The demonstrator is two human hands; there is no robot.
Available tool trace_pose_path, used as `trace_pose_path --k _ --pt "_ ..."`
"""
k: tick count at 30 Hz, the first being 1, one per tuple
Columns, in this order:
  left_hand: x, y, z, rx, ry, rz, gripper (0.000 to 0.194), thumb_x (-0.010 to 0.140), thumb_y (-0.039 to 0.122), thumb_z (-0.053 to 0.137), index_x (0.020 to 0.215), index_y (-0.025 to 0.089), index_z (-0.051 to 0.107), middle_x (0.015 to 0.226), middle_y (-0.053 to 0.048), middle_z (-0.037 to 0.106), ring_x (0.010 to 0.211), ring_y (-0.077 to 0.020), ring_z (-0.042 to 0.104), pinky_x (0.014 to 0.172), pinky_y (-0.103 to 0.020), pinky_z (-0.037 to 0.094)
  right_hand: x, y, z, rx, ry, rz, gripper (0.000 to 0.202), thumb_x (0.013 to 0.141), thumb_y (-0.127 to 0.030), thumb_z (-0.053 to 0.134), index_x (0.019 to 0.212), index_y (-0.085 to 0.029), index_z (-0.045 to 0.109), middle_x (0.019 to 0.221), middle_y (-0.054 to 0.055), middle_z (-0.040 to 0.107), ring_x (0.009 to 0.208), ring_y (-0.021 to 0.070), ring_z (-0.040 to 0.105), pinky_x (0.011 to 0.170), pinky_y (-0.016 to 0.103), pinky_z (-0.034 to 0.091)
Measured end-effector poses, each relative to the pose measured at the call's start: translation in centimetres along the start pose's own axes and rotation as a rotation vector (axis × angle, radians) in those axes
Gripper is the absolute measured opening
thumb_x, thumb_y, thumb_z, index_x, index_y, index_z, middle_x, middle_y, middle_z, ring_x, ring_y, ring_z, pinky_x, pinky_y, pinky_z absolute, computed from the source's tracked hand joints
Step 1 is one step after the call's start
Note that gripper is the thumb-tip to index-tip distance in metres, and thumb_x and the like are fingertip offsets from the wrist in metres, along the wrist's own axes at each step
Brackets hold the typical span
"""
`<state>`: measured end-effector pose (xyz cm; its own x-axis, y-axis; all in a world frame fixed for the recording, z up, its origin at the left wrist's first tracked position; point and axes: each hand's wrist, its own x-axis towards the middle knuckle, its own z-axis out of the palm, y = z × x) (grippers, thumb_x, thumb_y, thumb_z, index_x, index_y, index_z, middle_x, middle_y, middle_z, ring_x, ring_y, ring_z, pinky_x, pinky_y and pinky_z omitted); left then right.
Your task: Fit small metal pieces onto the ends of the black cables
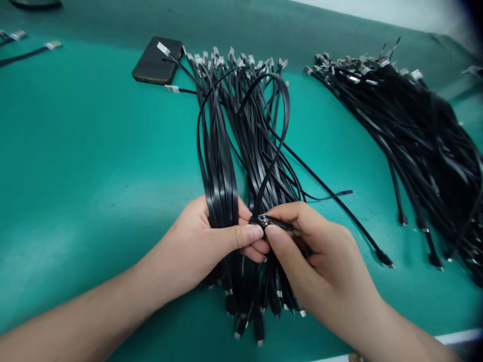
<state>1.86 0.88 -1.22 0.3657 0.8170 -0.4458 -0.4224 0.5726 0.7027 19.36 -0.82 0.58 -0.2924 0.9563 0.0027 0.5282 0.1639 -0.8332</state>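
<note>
My left hand is closed around a bundle of flat black USB cables. Its thumb and fingers also pinch the connector end of a single cable, which loops up and over the pile. Close against those fingertips, my right hand grips a small shiny metal tool that looks like a nail clipper. The tool's tip touches or nearly touches the pinched end; fingers hide most of it. Below both hands, cable plugs hang or lie on the green mat.
More black cables lie loosely just beyond my hands, silver USB plugs at the far end. A dark flat rectangular device rests behind them. Off to the right is a larger cable heap. The green mat covers the table.
</note>
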Motion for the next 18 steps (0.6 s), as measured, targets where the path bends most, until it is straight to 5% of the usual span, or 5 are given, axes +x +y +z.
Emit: trace_pose_path --k 18 --pt "-0.12 0.23 0.1 0.049 0.009 0.002 0.022 0.078 0.005 0.077 0.075 0.016 0.058 0.061 -0.002 0.079 0.054 -0.0118 0.074 0.054 -0.016 0.06 0.4 0.1 -0.18 -0.05 0.08 -0.003 0.014 0.095 -0.015 0.059 0.085 -0.023 0.063 0.06 -0.006 0.066 0.043 0.0077 0.055 0.038 0.017 0.038"
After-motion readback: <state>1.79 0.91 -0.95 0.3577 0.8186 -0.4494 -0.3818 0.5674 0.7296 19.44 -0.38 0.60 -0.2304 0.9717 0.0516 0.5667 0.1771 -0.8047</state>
